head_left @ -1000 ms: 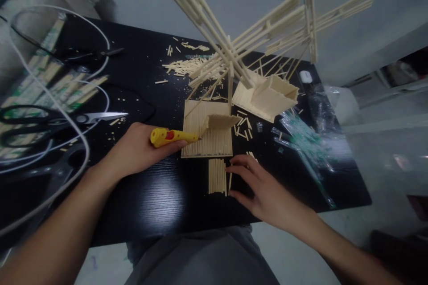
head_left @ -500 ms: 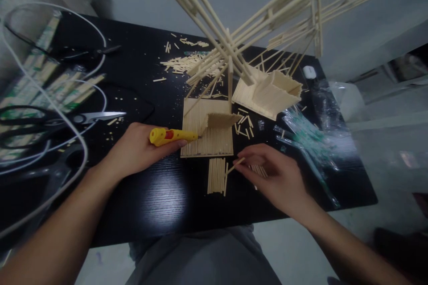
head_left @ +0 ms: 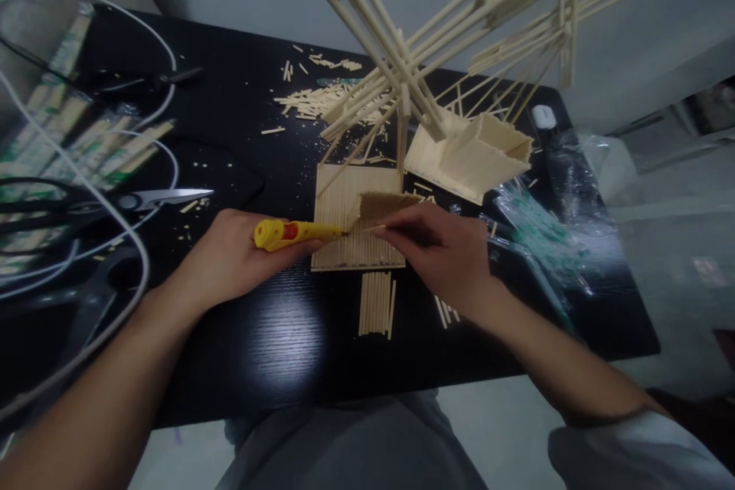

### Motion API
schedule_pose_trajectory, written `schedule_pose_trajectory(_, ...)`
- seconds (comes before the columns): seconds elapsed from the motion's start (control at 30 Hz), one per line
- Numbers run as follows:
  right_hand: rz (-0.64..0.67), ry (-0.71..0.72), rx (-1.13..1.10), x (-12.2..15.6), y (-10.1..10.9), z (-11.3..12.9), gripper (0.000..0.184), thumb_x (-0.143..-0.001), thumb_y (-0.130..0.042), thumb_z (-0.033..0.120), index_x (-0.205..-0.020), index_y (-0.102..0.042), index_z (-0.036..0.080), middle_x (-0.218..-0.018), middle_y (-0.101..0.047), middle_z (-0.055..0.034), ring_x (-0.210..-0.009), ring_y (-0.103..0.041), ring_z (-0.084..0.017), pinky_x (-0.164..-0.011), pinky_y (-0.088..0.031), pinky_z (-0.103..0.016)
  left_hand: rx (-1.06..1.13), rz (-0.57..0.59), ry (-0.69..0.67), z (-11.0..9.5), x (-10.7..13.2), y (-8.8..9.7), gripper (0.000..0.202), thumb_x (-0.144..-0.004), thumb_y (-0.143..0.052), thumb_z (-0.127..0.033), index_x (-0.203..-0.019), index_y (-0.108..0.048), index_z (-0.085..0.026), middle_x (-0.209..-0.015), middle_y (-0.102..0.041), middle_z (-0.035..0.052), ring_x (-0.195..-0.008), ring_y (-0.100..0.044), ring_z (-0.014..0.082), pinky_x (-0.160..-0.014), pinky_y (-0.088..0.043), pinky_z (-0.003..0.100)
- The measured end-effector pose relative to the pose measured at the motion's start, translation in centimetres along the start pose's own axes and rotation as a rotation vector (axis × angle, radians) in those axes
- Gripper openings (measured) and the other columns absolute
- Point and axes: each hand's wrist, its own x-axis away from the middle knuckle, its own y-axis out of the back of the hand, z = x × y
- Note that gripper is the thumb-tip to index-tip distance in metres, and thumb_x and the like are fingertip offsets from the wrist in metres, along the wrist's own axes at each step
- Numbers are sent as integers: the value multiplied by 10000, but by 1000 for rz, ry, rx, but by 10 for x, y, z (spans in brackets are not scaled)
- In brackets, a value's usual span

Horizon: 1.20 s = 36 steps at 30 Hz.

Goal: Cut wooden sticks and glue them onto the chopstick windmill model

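My left hand (head_left: 233, 256) is closed around a yellow glue gun (head_left: 298, 233) with a red part in its side; its dark tip points right, over a square base of thin wooden sticks (head_left: 338, 253). A low wall of short sticks (head_left: 382, 204) stands on that base. My right hand (head_left: 445, 249) pinches a small wooden stick (head_left: 376, 227) close to the gun's tip, in front of the wall. Below the base lies a row of short sticks (head_left: 376, 302), and a few more sticks (head_left: 445, 311) lie under my right wrist.
A tall windmill-like stick frame (head_left: 402, 69) rises behind the base. Another stick model (head_left: 488, 153) stands to its right. Loose stick pieces (head_left: 304, 103), large scissors (head_left: 155, 199), white cable (head_left: 135, 237), bundled sticks (head_left: 51, 122) and plastic wrapping (head_left: 540, 230) lie around the black table (head_left: 230, 352).
My right hand has moved up and left with the small stick, from beside the row of sticks to the glue gun's tip. The left hand has hardly moved.
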Motion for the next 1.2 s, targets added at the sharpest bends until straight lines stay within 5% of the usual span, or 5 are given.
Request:
schedule_pose_trajectory(0.13, 9, 27, -3, -2, 0, 2, 72, -926, -833, 191, -943, -784, 241, -879, -835, 26, -752, -796, -153, -727, -647, -256, -156, -40, -55, -3, 0, -1, 406, -845, -751, -608, -684, -763, -236, -548, -645, -21, -476, -533, 121, -447, -342, 254)
schedule_pose_trajectory(0.43, -6, 137, -7, -3, -2, 4, 127, -897, -857, 150, -900, -757, 229, -875, -841, 23, -782, -816, -159, -732, -657, -234, -144, -46, -80, 2, 2, -1, 468, -864, -756, -595, -609, -664, -214, -478, -500, -38, -430, -400, 88, -395, -272, 243)
schedule_pose_trajectory(0.87, 3, 394, 157, -9, -7, 1, 100, -965, -772, 115, -970, -740, 209, -960, -826, -20, -858, -801, -143, -742, -651, -228, -126, -27, -45, 5, 2, -1, 440, -856, -780, -574, -638, -686, -204, -494, -517, -30, -444, -409, 87, -399, -274, 239)
schedule_pose_trajectory(1.2, -35, 615, 302, -28, -5, -5, 101, -959, -781, 138, -977, -748, 231, -1049, -762, -59, -1014, -723, -214, -879, -637, -380, -159, -28, -23, -5, 2, 2, 533, -875, -732, -616, -593, -625, -177, -475, -464, -45, -442, -362, 74, -405, -252, 228)
